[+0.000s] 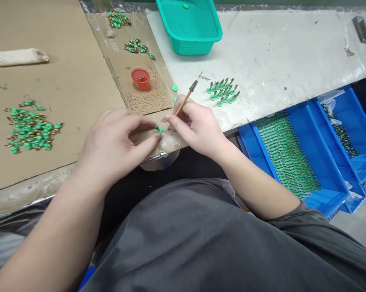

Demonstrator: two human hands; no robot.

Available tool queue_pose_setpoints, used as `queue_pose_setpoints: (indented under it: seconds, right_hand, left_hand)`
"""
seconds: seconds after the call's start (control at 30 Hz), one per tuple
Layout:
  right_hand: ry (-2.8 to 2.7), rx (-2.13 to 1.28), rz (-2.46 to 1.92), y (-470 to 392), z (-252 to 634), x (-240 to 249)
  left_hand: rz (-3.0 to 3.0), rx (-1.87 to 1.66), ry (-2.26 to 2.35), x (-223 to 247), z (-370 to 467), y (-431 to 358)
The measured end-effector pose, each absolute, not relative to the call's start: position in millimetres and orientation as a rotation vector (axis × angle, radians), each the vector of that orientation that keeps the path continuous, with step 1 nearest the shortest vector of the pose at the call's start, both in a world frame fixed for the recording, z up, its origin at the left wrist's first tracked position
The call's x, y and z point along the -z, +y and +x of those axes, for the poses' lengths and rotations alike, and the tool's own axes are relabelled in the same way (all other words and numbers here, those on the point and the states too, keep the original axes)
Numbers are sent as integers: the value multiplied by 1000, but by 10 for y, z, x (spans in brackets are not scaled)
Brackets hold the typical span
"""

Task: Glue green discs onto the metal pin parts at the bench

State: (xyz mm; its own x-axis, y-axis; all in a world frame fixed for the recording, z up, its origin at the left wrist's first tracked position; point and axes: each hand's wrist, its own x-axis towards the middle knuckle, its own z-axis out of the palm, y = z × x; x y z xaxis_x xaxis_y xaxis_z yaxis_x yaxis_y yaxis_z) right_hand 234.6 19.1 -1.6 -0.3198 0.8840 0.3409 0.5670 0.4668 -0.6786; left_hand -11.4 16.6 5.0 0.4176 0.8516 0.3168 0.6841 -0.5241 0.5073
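Note:
Near the table's front edge, my left hand (113,142) pinches a small green disc-based piece (159,129) between thumb and fingertips. The piece has a dark upper part, mostly hidden by the fingers. My right hand (198,125) is closed around a thin paintbrush (185,101) with a wooden handle, its dark tip pointing up and away from me. Just beyond the right fingers lies a loose green disc (175,88), with a second one partly hidden by the hand. A red cup (141,79) with liquid in it stands on a spotted piece of cardboard ahead of my hands.
Small green and dark pieces form a pile (32,127) at left. Upright figures on green bases (224,91) stand in a group at right. A teal basket (190,46) sits at the back. Blue bins (326,162) hang below the right edge. A whitish roll (18,56) lies far left.

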Motion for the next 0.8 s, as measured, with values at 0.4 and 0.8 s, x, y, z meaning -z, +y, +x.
queue_pose_setpoints:
  seconds: [0.4,0.8]
  right_hand:
    - [-2114,-700,-918,347,2289,-82]
    - [-2185,-721,-1051,410,2272,-63]
  left_hand:
    - [2277,-853,1409,17,-38,161]
    - [2238,-868,1420,34,-33,152]
